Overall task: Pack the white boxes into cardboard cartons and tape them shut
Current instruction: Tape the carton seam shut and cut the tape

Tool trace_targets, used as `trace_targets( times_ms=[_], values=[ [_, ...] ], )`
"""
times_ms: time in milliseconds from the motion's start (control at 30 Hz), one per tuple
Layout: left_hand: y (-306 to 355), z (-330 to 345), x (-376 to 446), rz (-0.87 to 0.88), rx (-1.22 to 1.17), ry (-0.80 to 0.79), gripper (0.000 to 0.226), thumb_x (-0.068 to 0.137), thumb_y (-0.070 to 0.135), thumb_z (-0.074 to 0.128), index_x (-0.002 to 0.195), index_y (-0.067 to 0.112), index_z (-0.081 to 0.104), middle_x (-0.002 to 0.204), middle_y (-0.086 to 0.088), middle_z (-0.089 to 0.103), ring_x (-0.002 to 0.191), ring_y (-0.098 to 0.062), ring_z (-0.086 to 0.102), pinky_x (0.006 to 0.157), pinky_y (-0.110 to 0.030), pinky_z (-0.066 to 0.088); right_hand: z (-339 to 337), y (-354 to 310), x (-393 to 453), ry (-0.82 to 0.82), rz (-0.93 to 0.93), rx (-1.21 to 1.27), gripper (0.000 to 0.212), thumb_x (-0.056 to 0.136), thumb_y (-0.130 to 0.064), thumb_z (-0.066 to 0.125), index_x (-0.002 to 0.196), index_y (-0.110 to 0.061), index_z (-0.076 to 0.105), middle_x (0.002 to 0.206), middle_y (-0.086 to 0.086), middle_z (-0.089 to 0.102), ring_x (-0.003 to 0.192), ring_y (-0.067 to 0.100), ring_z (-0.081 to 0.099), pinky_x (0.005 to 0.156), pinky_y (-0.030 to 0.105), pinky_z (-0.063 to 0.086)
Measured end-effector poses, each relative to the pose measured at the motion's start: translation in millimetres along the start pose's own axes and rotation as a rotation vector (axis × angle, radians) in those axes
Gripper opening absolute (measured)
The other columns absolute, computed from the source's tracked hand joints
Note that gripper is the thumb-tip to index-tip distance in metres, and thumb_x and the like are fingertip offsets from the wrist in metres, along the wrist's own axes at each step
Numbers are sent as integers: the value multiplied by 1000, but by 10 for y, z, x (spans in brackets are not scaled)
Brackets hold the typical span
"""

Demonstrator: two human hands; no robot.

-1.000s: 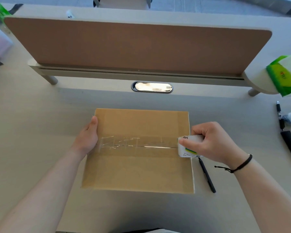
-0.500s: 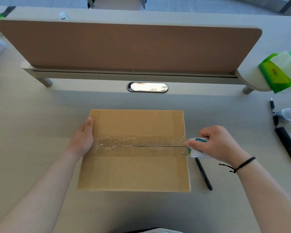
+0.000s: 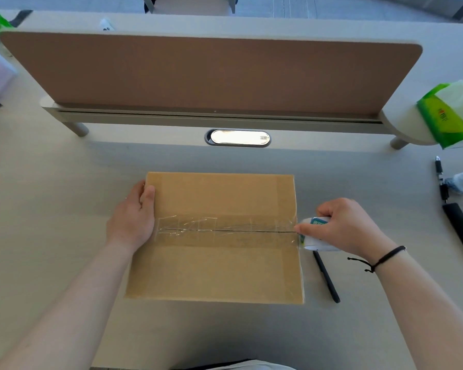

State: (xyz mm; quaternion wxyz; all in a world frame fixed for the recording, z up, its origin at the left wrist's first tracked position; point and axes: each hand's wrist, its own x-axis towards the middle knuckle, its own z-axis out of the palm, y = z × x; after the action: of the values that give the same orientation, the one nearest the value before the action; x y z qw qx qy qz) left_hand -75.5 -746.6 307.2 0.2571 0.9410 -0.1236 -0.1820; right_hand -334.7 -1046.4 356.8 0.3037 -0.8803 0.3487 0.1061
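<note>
Carton [image 3: 214, 263] sits mid-desk, flaps closed, clear tape [image 3: 225, 231] laid over the centre seam. Left hand [image 3: 131, 217] lies flat on the 9 o'clock edge, thumb on top, fingers straight: it looks like an anchor against the pull. Right hand [image 3: 342, 225] grips the tape roll [image 3: 314, 235] just off the 3 o'clock edge, wrist low, likely to wrap the strip over the side. Black pen [image 3: 326, 276] lies at 4 o'clock, beside the carton.
</note>
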Motion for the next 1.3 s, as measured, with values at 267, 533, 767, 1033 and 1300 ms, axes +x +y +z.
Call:
trace_targets(
  times_ms=[267,533,767,1033,1300],
  values=[
    [124,35,-135,227,401,240,62,103,57,26,149,17,37,162,-16,32,133,-43,48,114,-57,30,6,-27,1,-6,24,-58,67,70,-51,82,56,-18,25,54,-3,19,53,17,20,53,31,18],
    [340,291,-447,307,464,1,92,92,75,0,162,16,12,168,-8,-17,154,-25,-21,123,-48,-16,17,-36,-20,4,36,-57,68,72,-52,81,57,-19,23,56,-2,20,54,18,21,54,33,19],
    [728,555,-888,442,614,-272,104,79,89,-12,151,17,-35,153,0,-48,140,-20,-48,119,-53,-23,36,-33,-25,7,41,-71,67,72,-52,79,56,-18,23,57,-1,22,55,18,22,53,32,19],
    [952,693,-1020,538,654,-329,110,79,93,-3,149,15,-38,153,-1,-50,140,-20,-47,120,-52,-20,6,-19,-31,3,37,-68,67,72,-50,79,55,-19,22,55,-2,21,55,18,22,52,31,19],
    [1396,1197,-1420,769,566,-395,116,81,92,15,156,11,-21,161,-5,-36,145,-19,-40,122,-49,-18,39,-16,-4,19,30,-85,60,73,-49,73,56,-18,25,54,-2,25,53,17,25,49,28,21]
  ],
)
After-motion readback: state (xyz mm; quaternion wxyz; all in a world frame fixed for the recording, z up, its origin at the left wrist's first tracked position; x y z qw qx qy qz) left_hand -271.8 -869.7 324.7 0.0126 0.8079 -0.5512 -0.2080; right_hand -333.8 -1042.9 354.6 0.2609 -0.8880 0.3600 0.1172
